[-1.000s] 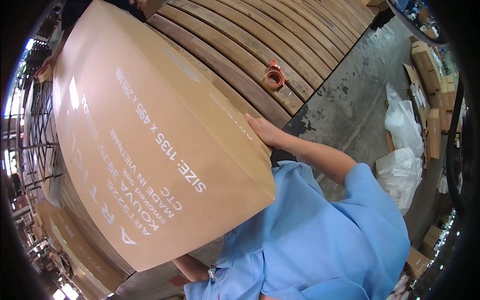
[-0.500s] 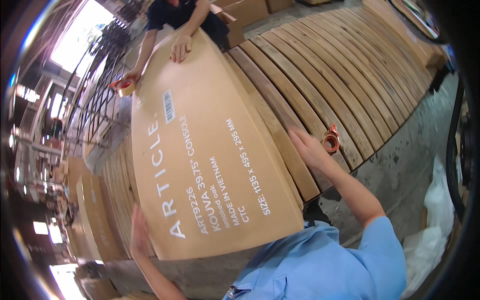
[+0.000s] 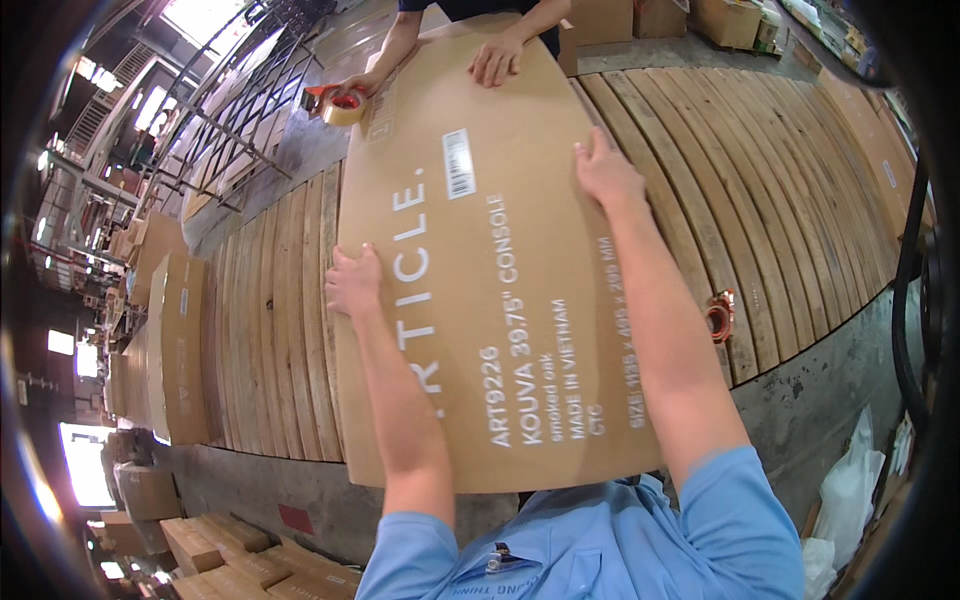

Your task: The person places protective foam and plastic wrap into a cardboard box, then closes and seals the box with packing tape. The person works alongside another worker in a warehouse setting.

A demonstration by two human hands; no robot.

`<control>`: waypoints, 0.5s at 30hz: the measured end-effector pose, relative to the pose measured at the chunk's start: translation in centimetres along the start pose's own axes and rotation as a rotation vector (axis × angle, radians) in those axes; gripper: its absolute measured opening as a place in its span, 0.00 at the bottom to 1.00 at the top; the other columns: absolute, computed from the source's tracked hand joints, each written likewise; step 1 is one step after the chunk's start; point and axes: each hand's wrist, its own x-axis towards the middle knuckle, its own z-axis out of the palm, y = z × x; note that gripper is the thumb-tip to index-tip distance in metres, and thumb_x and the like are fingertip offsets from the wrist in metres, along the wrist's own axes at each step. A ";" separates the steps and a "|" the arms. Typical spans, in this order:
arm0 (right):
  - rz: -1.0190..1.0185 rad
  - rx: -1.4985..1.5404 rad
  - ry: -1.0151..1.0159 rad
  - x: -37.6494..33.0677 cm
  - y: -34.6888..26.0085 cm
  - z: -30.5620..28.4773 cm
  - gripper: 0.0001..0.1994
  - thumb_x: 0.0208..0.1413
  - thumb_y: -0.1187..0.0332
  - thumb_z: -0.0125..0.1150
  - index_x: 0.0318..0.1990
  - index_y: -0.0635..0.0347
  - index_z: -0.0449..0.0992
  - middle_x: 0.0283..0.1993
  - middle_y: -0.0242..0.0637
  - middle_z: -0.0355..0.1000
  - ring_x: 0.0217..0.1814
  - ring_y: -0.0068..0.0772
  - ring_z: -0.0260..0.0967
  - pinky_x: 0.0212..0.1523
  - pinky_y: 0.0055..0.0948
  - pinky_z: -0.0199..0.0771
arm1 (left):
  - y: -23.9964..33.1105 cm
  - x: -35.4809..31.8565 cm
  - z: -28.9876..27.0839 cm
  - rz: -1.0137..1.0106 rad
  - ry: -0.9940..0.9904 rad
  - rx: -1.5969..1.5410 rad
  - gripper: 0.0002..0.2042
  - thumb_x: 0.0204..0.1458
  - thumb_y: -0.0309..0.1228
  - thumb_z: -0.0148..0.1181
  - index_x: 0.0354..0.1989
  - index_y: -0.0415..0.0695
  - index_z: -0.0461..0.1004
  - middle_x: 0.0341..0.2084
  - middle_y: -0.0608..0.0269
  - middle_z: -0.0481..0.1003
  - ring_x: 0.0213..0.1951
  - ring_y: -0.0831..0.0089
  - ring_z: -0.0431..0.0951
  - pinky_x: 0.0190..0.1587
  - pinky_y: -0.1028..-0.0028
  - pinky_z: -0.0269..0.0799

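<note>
A long, flat brown cardboard box with white print and a barcode label lies lengthwise in front of me on wooden slats. My left hand grips its left edge, thumb on the top face and fingers over the side. Farther up, my right hand grips the right edge in the same manner. At the far end a co-worker's hand rests flat on the box. The co-worker's other hand holds a red tape dispenser with a roll of clear tape at the far left corner.
Another red tape dispenser lies on the wooden slats right of the box. More cartons stand at the left, with stacked ones at the lower left. Metal racks stand at the far left; white plastic sheeting lies at the right.
Both my hands have moved forward onto the box's long edges and taken hold. My view has swung, so the box appears straighter and farther right. The co-worker remains at the far end.
</note>
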 end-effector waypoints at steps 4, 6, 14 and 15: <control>0.037 -0.056 -0.015 -1.0 -0.5 1.4 0.36 0.69 0.42 0.42 0.77 0.54 0.55 0.68 0.55 0.71 0.70 0.58 0.68 0.69 0.52 0.68 | -4.3 2.4 1.7 -0.044 0.034 -0.458 0.32 0.62 0.50 0.52 0.72 0.48 0.64 0.66 0.50 0.72 0.66 0.55 0.71 0.68 0.49 0.62; 0.058 -0.078 0.019 -1.3 -1.4 1.9 0.36 0.69 0.42 0.43 0.77 0.55 0.57 0.66 0.56 0.72 0.69 0.57 0.69 0.68 0.52 0.68 | -5.7 3.1 1.9 -0.041 -0.001 -0.764 0.28 0.61 0.44 0.54 0.67 0.45 0.71 0.60 0.52 0.78 0.62 0.57 0.77 0.66 0.57 0.67; 0.039 -0.069 0.122 -0.6 0.6 4.9 0.37 0.68 0.42 0.48 0.74 0.61 0.61 0.68 0.59 0.69 0.70 0.58 0.67 0.70 0.49 0.66 | -5.6 2.2 3.6 -0.022 0.052 -0.647 0.24 0.62 0.44 0.61 0.59 0.39 0.79 0.53 0.50 0.82 0.57 0.57 0.81 0.61 0.62 0.73; 0.035 -0.046 0.135 -0.8 0.4 5.2 0.37 0.68 0.42 0.49 0.74 0.62 0.61 0.68 0.59 0.69 0.70 0.58 0.67 0.70 0.49 0.66 | -5.6 2.4 3.8 -0.023 0.052 -0.668 0.24 0.62 0.44 0.62 0.59 0.39 0.78 0.54 0.50 0.81 0.57 0.57 0.81 0.61 0.62 0.73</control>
